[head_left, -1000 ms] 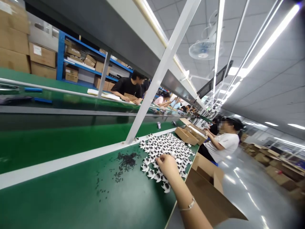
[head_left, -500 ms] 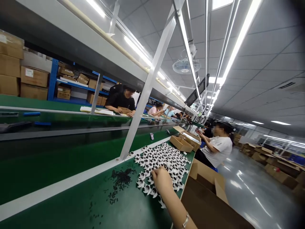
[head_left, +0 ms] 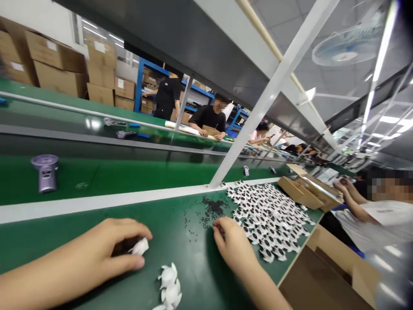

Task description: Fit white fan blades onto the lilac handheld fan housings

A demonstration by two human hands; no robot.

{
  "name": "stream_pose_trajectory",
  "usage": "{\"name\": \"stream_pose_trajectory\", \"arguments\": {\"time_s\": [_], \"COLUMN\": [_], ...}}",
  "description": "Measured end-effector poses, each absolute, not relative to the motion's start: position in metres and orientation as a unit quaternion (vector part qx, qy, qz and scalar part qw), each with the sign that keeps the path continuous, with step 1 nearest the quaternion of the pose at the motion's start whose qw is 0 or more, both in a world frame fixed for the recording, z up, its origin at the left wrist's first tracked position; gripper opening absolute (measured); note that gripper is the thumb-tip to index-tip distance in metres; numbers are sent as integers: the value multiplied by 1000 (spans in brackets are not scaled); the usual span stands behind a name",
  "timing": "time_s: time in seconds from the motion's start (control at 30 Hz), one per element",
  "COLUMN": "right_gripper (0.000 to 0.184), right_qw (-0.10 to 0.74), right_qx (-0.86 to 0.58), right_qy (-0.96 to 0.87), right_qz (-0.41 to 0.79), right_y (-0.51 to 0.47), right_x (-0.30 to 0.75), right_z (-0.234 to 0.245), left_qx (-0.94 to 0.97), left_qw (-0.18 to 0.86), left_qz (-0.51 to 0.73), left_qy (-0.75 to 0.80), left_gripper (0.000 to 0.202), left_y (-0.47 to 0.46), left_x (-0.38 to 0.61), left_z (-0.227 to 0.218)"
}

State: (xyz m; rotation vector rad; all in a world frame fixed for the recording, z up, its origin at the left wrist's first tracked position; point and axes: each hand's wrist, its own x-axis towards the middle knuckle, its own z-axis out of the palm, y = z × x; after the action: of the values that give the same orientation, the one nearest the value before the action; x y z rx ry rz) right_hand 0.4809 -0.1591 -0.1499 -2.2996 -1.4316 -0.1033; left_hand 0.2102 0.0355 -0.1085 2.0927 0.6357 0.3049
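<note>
My left hand (head_left: 80, 249) lies low on the green bench top (head_left: 190, 254), its fingers curled around a white plastic piece (head_left: 141, 246) and something dark that is partly hidden. Just below it rest several loose white pieces (head_left: 169, 286). My right hand (head_left: 230, 243) touches the near edge of a large pile of black-and-white plastic pieces (head_left: 267, 219), its fingertips close together. Whatever lies between them is hidden. Small black bits (head_left: 213, 206) are scattered beside the pile.
A co-worker in a white shirt (head_left: 364, 219) works at the right, beside a cardboard tray (head_left: 300, 193). A brown cardboard box (head_left: 322, 275) stands at the lower right. A purple device (head_left: 45, 172) sits on the far green bench, beyond a white bench edge and a metal upright (head_left: 274, 94).
My left hand has come into view holding a white piece, and loose white pieces now lie near it. My right hand is at the pile's near edge, and the view has swung left.
</note>
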Motion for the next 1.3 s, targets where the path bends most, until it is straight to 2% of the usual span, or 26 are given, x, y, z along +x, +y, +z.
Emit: {"name": "stream_pose_trajectory", "arguments": {"time_s": [0.13, 0.23, 0.4, 0.5, 0.63, 0.83, 0.93, 1.03, 1.3], "right_gripper": [20, 24, 31, 32, 29, 26, 25, 15, 12], "right_qw": [198, 170, 104, 96, 154, 323, 414, 495, 461], "right_qx": [-806, -787, -765, -763, -777, -790, -746, -674, -631], "right_qy": [-556, -591, -632, -636, -607, -521, -511, -532, -623], "right_qz": [-46, -52, -68, -69, -63, 22, 102, 132, 18], "right_y": [-159, -160, -153, -147, -144, -140, -135, -129, -117], "right_x": [495, 499, 499, 500, 499, 459, 424, 393, 364], "right_z": [-158, -158, -152, -151, -153, -136, -119, -105, -97], "left_qx": [805, 742, 719, 685, 634, 559, 510, 456, 413], "left_qw": [550, 632, 660, 693, 736, 795, 829, 861, 894], "left_qz": [10, 24, 11, 22, 38, 50, 67, 85, 94], "left_qy": [222, 220, 218, 224, 233, 231, 219, 207, 149], "left_gripper": [42, 48, 45, 45, 46, 39, 39, 44, 38], "left_y": [45, 47, 45, 44, 44, 34, 24, 14, 8], "left_x": [221, 222, 220, 221, 222, 221, 221, 221, 218], "left_z": [-112, -120, -124, -123, -125, -126, -124, -123, -118]}}
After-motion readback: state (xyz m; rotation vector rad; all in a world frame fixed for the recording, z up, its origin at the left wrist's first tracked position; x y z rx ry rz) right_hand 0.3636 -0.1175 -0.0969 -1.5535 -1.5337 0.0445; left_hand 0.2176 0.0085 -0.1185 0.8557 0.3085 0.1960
